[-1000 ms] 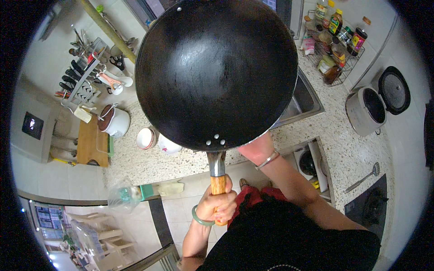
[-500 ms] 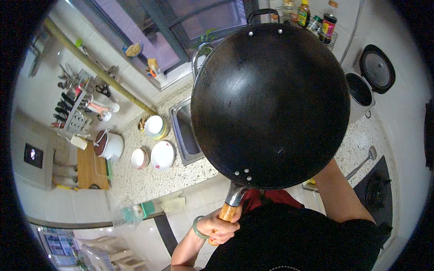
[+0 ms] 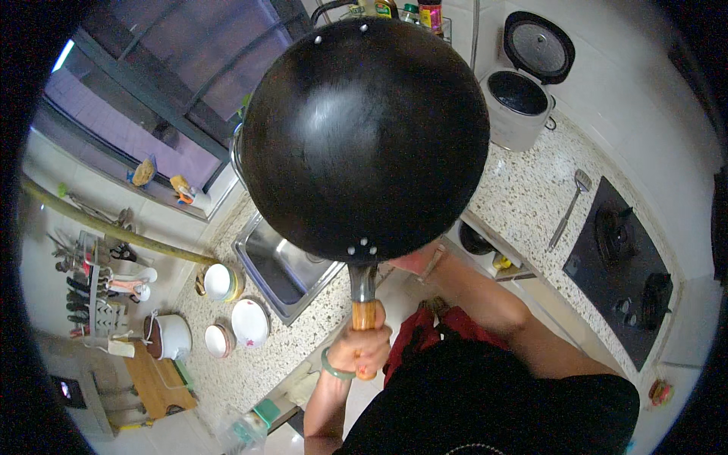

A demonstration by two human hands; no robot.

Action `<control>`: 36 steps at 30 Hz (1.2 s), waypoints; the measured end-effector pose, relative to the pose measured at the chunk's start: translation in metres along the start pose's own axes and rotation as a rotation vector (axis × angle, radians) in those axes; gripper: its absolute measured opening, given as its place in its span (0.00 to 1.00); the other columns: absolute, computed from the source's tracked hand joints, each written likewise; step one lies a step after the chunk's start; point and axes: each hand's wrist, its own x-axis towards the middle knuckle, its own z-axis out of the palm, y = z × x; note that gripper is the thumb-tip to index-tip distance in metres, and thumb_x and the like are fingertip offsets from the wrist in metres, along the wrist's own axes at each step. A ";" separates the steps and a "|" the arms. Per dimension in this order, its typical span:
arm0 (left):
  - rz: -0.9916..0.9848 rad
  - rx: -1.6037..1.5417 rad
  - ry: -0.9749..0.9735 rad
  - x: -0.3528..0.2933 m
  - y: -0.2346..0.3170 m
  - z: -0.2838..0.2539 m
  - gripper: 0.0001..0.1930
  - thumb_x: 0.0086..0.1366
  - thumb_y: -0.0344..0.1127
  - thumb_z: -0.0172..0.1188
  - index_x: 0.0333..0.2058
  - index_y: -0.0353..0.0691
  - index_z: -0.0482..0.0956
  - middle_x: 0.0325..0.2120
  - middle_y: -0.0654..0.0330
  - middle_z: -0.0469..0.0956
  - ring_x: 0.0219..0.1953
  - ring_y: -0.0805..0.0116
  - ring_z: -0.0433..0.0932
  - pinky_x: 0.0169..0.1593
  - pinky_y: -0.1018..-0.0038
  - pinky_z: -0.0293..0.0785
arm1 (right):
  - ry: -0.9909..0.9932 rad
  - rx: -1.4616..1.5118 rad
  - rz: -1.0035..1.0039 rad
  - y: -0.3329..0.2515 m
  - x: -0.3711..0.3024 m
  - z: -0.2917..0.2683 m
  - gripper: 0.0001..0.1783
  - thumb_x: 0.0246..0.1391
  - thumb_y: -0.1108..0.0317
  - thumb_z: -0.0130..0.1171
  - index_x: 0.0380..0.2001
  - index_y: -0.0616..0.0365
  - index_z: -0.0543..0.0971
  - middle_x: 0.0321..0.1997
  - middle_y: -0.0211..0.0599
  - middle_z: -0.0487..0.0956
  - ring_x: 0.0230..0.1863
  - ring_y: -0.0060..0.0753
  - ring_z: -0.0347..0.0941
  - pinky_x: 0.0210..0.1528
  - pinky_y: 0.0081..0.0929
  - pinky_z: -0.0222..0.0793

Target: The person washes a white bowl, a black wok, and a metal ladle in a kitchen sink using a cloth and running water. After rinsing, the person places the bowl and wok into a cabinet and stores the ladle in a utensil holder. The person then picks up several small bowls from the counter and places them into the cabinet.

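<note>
A large black wok [image 3: 364, 144] is held up with its rounded, riveted underside facing me. Wrapped round its wooden handle [image 3: 365, 315] is my left hand [image 3: 361, 350], closed, with a green bangle at the wrist. A small loop handle [image 3: 334, 7] sticks out at the wok's far rim. My right hand [image 3: 413, 262] reaches in behind the wok's lower edge, and only its wrist end shows. The fingers of that hand are hidden, so I cannot tell whether they touch the wok. The inside of the wok is out of sight.
Left of the wok is a steel sink [image 3: 265, 265], with stacked bowls [image 3: 220, 282] and a white plate [image 3: 250, 322] beside it. To the right stand an open rice cooker [image 3: 519, 114], a metal spatula [image 3: 570, 208] and a black gas stove [image 3: 622, 265]. A cabinet drawer [image 3: 504, 265] is pulled out.
My view has swung rightward, bringing more of the stove and rice cooker into sight. The wok still hangs from my left hand, its handle now more upright. More of my right forearm shows.
</note>
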 end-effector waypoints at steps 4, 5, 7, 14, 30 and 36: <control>-0.024 0.112 0.026 0.001 0.013 0.004 0.10 0.58 0.20 0.46 0.30 0.45 0.59 0.10 0.65 0.56 0.05 0.79 0.54 0.07 0.80 0.47 | 0.288 0.186 0.037 -0.042 -0.064 0.006 0.20 0.56 0.63 0.41 0.48 0.60 0.70 0.54 0.36 0.71 0.55 0.34 0.65 0.60 0.40 0.54; -0.075 0.102 -0.021 0.003 0.013 0.003 0.10 0.59 0.21 0.47 0.31 0.46 0.60 0.10 0.66 0.56 0.05 0.79 0.54 0.07 0.80 0.47 | 0.257 0.200 -0.103 -0.054 -0.072 -0.004 0.20 0.56 0.63 0.40 0.48 0.60 0.70 0.53 0.36 0.71 0.54 0.35 0.65 0.60 0.40 0.54; -0.216 0.104 -0.044 0.003 0.016 0.005 0.11 0.58 0.22 0.49 0.33 0.45 0.59 0.10 0.66 0.56 0.06 0.78 0.54 0.08 0.79 0.48 | 0.240 0.226 -0.318 -0.074 -0.079 -0.023 0.19 0.56 0.62 0.39 0.47 0.59 0.71 0.53 0.37 0.71 0.53 0.37 0.66 0.58 0.40 0.57; -0.574 0.121 -0.193 0.001 0.022 0.005 0.11 0.58 0.21 0.50 0.33 0.43 0.60 0.09 0.65 0.58 0.05 0.79 0.54 0.07 0.81 0.47 | -0.131 0.269 -0.410 -0.158 -0.074 -0.068 0.23 0.57 0.54 0.43 0.50 0.57 0.69 0.52 0.36 0.72 0.53 0.36 0.65 0.59 0.35 0.57; -0.590 0.426 -0.327 0.126 -0.046 0.067 0.13 0.55 0.28 0.57 0.34 0.45 0.59 0.12 0.66 0.60 0.06 0.79 0.56 0.07 0.81 0.54 | 0.257 0.721 -0.306 -0.100 -0.163 -0.115 0.22 0.56 0.55 0.43 0.48 0.58 0.70 0.50 0.38 0.73 0.52 0.39 0.66 0.54 0.39 0.62; -0.568 0.476 -0.349 0.195 -0.120 0.111 0.11 0.58 0.32 0.55 0.34 0.47 0.59 0.11 0.67 0.58 0.06 0.77 0.54 0.07 0.80 0.52 | 0.452 -0.044 -0.430 -0.130 -0.257 -0.144 0.17 0.58 0.63 0.45 0.46 0.63 0.70 0.46 0.33 0.74 0.47 0.26 0.69 0.51 0.25 0.63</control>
